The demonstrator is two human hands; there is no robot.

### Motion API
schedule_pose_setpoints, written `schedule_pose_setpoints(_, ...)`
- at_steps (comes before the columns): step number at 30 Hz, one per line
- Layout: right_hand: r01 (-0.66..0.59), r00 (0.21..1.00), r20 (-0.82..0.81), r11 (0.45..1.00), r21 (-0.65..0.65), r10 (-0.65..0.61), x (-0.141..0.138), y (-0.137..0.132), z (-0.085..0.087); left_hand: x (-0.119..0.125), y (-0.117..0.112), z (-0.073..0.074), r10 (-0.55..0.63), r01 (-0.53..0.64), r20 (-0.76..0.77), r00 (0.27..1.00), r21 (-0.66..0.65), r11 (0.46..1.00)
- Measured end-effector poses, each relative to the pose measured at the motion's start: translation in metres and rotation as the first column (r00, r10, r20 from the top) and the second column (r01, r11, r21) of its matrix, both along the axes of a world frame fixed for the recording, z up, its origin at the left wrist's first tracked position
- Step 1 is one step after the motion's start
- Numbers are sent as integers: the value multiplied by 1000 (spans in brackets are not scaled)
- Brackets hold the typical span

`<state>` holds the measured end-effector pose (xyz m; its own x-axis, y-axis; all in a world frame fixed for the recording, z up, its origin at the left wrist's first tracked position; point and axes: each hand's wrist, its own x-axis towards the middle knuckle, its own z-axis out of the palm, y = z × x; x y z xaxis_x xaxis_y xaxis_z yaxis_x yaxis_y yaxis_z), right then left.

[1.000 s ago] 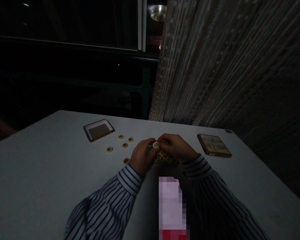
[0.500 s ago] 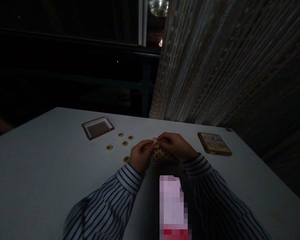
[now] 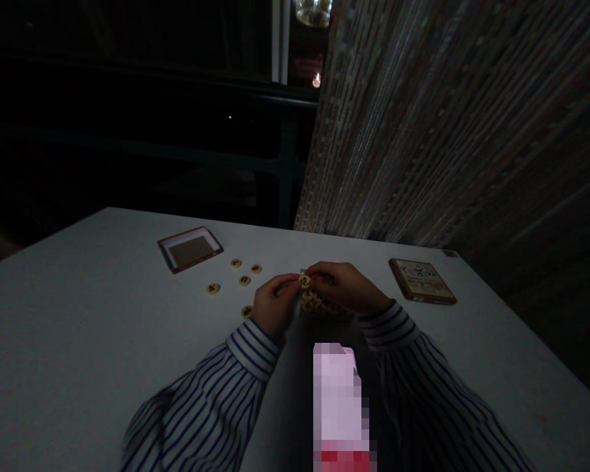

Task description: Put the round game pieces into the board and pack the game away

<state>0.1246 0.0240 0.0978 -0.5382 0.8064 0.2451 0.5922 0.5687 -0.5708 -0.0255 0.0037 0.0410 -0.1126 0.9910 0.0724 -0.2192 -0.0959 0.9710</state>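
Observation:
A round wooden Chinese chess piece [image 3: 304,281] with a dark character is pinched between the fingertips of both hands. My left hand [image 3: 275,305] is closed on its left side, thumb and finger together. From the right, my right hand [image 3: 347,285] is closed on the same piece, its fingers partly covering it. Just under my hands are several more Chinese chess pieces [image 3: 312,303] packed in a clear tray, mostly hidden by the right hand. Loose to the left lie several pieces, among them one flat disc [image 3: 213,288] and another [image 3: 246,311] beside my left wrist.
An open shallow box half [image 3: 191,250] lies at the back left of the white table [image 3: 103,328]. A printed box part [image 3: 423,280] rests at the right. Between my forearms is a blurred-out lit phone [image 3: 339,400]. A string curtain [image 3: 373,131] hangs behind the table.
The pinched piece has shifted slightly left and up, and its face shows more clearly. Both hands stay almost in place; the loose pieces lie as before.

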Motion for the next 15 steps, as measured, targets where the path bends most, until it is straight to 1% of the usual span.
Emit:
schedule_pose_setpoints(6,-26,997,72,996,82,20,-1,-1,1,1,0,0,18,-19,-16,1000,-15,1000)
schedule_pose_setpoints(11,-57,989,141,993,105,42,-3,-3,5,1,1,0,48,-48,9,999,-51,998)
schedule_pose_setpoints(15,-63,978,206,986,153,31,-5,-1,6,0,2,-1,65,-66,-65,996,-19,998)
